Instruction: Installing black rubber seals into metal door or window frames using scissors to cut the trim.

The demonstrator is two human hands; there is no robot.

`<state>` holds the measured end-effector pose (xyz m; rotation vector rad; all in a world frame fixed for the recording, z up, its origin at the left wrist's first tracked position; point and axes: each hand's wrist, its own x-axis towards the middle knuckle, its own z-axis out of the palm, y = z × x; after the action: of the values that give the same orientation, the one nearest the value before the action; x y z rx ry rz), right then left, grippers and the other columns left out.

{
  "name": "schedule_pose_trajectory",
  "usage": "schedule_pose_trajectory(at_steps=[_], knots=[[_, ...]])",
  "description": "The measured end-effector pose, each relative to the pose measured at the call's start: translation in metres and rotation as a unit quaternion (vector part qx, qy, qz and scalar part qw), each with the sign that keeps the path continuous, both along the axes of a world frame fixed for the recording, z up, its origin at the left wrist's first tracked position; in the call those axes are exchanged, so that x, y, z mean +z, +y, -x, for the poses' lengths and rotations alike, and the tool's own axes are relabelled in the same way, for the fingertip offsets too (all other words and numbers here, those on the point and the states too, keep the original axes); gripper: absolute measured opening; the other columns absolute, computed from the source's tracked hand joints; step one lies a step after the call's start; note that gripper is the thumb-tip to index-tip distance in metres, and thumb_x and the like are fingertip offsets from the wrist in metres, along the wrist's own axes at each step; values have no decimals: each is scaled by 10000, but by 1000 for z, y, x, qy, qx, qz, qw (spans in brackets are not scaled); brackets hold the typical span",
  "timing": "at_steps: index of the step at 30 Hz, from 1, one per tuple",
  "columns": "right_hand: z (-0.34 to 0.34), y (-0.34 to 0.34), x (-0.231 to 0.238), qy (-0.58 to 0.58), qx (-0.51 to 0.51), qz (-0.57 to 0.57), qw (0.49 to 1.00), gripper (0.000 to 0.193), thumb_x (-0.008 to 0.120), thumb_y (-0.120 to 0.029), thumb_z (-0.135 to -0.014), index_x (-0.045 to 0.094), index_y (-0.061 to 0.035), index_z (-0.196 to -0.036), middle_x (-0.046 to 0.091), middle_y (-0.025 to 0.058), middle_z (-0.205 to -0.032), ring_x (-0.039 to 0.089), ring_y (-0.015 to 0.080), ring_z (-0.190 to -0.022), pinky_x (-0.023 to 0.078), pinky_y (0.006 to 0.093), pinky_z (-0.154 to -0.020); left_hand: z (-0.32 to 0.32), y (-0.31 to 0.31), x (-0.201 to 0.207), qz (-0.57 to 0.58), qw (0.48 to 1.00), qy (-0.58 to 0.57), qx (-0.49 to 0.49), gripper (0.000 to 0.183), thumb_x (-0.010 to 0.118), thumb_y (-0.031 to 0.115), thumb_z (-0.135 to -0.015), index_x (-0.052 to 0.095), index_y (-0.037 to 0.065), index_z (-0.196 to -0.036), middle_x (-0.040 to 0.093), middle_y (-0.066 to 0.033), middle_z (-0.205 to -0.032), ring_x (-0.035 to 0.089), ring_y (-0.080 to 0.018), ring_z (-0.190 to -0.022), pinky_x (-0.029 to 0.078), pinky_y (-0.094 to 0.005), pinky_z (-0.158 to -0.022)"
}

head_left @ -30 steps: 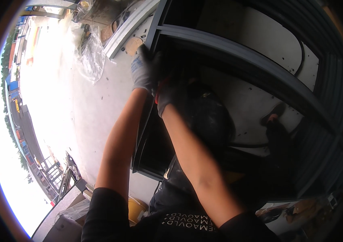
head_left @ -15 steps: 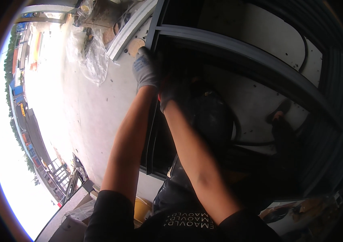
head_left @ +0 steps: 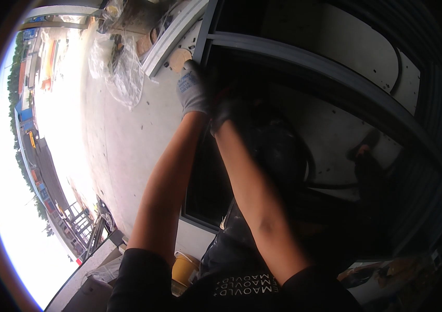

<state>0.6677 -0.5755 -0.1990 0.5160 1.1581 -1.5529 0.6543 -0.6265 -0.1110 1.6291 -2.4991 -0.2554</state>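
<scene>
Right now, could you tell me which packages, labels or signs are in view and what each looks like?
Clear plastic bag: crumpled, on the concrete at upper left.
Printed patch on the left hand glove: small, dark on grey.
Yellow container: at the lower edge, partly hidden.

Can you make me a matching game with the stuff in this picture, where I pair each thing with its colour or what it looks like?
Things:
1. left hand glove
2. window frame
3. plastic sheet
4. bucket

Looks:
A. yellow
B. clear and crumpled
C. light grey
D. dark metal

Pairs: 1-C, 2-D, 3-B, 4-A
</scene>
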Motion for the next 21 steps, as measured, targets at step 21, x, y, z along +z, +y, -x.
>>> schedule_pose_trajectory(at_steps=[21], knots=[[-3, -11, 0, -18, 16, 14, 1000, 443, 419, -505, -1017, 644, -143, -1138, 624, 58, -868, 485, 184, -626, 360, 328, -551, 29, -48, -18, 52, 998, -30, 29, 210, 524, 227, -950, 632, 49, -983, 680, -202, -900, 676, -412, -881, 538, -499, -716]])
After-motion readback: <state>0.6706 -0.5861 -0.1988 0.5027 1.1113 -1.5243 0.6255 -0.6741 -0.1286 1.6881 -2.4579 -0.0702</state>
